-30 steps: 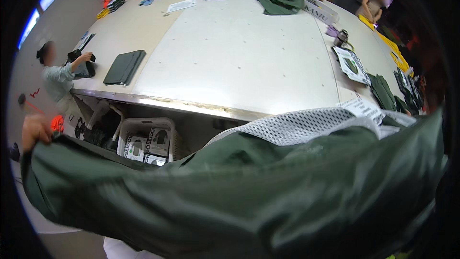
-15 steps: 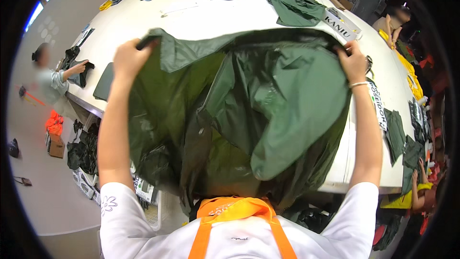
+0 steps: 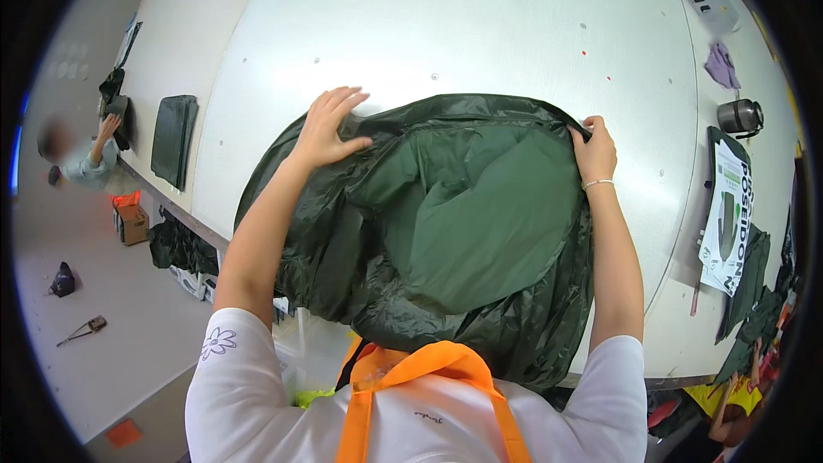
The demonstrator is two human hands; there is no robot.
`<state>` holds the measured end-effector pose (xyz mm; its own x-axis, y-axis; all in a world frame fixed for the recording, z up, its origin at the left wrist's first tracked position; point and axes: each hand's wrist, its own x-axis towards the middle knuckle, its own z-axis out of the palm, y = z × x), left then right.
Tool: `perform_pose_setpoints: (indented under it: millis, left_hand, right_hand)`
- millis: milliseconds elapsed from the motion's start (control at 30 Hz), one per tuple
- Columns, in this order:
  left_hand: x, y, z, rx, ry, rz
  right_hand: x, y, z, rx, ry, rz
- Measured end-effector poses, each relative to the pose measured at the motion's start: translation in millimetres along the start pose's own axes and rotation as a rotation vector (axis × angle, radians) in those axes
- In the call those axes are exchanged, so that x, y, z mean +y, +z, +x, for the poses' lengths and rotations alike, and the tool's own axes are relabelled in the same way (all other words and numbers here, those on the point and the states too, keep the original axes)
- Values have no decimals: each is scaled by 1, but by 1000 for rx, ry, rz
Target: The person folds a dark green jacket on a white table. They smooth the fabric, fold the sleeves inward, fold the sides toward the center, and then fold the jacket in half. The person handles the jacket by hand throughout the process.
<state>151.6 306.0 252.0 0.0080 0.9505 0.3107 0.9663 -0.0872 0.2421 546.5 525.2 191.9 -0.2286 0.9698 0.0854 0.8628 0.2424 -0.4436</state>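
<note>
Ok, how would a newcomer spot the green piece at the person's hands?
Start at the big white table, at its near edge. There lies the dark green garment, the right hand gripping its far right edge, the left hand open at its far left. Unlike the neat folded green stack further left, it is spread wide, glossy and crumpled.

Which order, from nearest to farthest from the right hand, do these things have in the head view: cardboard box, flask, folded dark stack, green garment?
From the right hand:
1. Green garment: touching it.
2. Flask: to its right.
3. Folded dark stack: far left.
4. Cardboard box: farther left, lower down.
</note>
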Motion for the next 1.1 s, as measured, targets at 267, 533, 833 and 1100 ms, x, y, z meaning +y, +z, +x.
perform_pose_setpoints:
  millis: [267,533,833,1100]
  left_hand:
    - [-43,46,53,-111,-835,41]
    - [44,-1,-1,484,-669,-684]
    - [194,12,-167,-635,-1112,-1737]
    - [218,-14,-142,-346,-1159,-1996]
  right_hand:
    - [-131,-124,-112,-246,-715,492]
    - [-122,-23,-238,-294,-410,252]
    - [-146,-31,-229,-8,169,877]
    - [-188,-89,-227,-40,-499,268]
